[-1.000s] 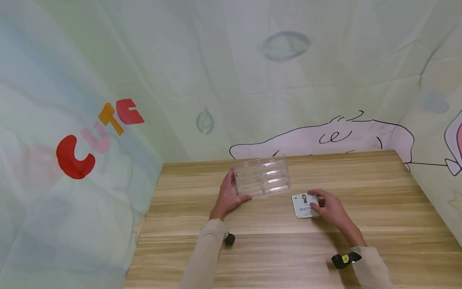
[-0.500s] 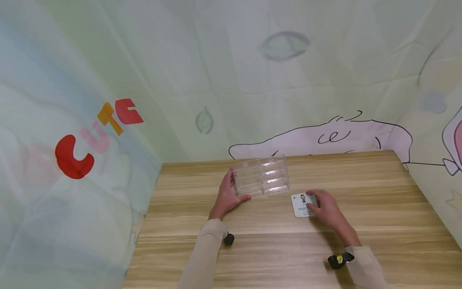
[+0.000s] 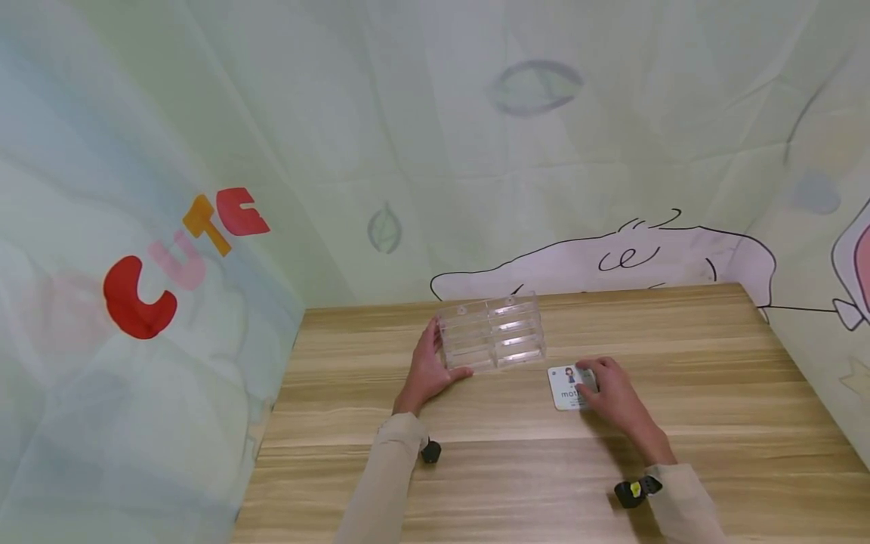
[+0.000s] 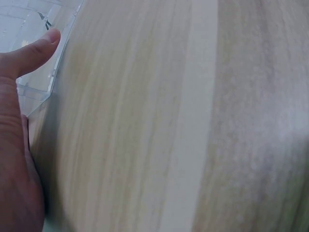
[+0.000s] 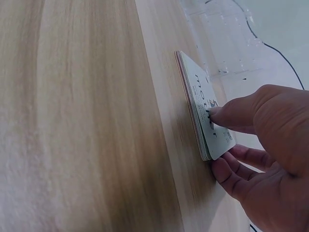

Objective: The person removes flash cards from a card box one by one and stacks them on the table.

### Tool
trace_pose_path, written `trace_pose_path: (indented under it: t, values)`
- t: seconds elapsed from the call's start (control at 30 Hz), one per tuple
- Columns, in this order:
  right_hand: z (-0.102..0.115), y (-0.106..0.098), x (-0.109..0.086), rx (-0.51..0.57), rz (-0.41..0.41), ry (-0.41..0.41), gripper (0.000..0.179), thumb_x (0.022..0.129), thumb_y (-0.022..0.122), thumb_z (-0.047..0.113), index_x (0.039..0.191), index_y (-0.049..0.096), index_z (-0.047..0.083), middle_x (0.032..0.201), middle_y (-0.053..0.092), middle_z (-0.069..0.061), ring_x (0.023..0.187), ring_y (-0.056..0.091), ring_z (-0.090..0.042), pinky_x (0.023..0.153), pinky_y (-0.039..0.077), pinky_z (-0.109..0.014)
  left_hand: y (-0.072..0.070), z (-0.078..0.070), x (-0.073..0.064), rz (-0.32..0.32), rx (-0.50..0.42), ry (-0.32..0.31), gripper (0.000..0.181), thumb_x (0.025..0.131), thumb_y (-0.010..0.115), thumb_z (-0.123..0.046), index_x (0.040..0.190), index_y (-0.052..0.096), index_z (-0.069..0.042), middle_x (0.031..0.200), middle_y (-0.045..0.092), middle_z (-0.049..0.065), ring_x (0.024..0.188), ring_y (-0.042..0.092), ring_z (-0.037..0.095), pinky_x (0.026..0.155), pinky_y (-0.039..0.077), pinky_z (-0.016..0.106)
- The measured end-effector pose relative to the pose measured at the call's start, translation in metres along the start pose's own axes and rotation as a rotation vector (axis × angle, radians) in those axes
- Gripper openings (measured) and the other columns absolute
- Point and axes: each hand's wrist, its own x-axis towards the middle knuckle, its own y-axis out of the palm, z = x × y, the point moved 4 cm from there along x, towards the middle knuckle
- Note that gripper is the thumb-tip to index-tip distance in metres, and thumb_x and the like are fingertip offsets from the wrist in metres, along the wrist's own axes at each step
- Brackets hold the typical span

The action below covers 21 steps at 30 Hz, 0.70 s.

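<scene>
A clear plastic rack (image 3: 492,332) with two columns of slots sits near the table's back edge. My left hand (image 3: 430,366) holds it by the left side, the thumb along its front edge; the left wrist view shows that thumb (image 4: 41,48) against the clear plastic. Right of the rack lies a small stack of white cards (image 5: 205,111), the top one printed "mother" with a small figure. My right hand (image 3: 615,393) pinches this stack at its right side, thumb on the top face and fingers at the edge. A narrow gap shows under the top card at that end.
The wood-grain table (image 3: 510,468) runs up to a printed fabric backdrop (image 3: 326,151) behind it and on both sides. Black wrist cameras sit on both wrists, the right one (image 3: 635,491) close above the tabletop.
My right hand has shifted slightly left, its thumb further over the top card. The left hand and the rack have stayed in place.
</scene>
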Motion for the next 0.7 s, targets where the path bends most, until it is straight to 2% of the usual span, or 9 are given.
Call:
trace_pose_path:
  t: [0.1, 0.33, 0.7]
  values:
    - [-0.0010, 0.0011, 0.0002, -0.004, 0.003, 0.006, 0.041, 0.092, 0.075, 0.005, 0.130, 0.065, -0.006, 0.125, 0.056, -0.031, 0.100, 0.058, -0.037, 0.081, 0.056, -0.051, -0.0001, -0.0003, 0.0000, 0.002, 0.003, 0.000, 0.132, 0.070, 0.099, -0.035, 0.166, 0.011, -0.010, 0.163, 0.034, 0.015, 0.148, 0.040, 0.027, 0.120, 0.035, 0.030]
    - [-0.0019, 0.0016, -0.0005, -0.004, 0.007, 0.014, 0.039, 0.093, 0.074, 0.006, 0.129, 0.066, -0.006, 0.126, 0.054, -0.032, 0.104, 0.057, -0.040, 0.084, 0.055, -0.055, 0.0003, -0.0010, 0.0008, -0.013, -0.014, 0.039, 0.132, 0.069, 0.100, -0.031, 0.165, 0.013, -0.006, 0.161, 0.036, 0.019, 0.147, 0.041, 0.032, 0.120, 0.036, 0.037]
    - [-0.0009, 0.0066, -0.0008, 0.005, -0.014, -0.010, 0.037, 0.092, 0.074, 0.004, 0.127, 0.067, -0.007, 0.125, 0.054, -0.031, 0.103, 0.057, -0.040, 0.084, 0.055, -0.055, -0.0017, 0.0022, -0.0008, -0.020, -0.014, 0.011, 0.133, 0.068, 0.100, -0.031, 0.166, 0.013, -0.009, 0.162, 0.036, 0.017, 0.147, 0.041, 0.030, 0.120, 0.036, 0.033]
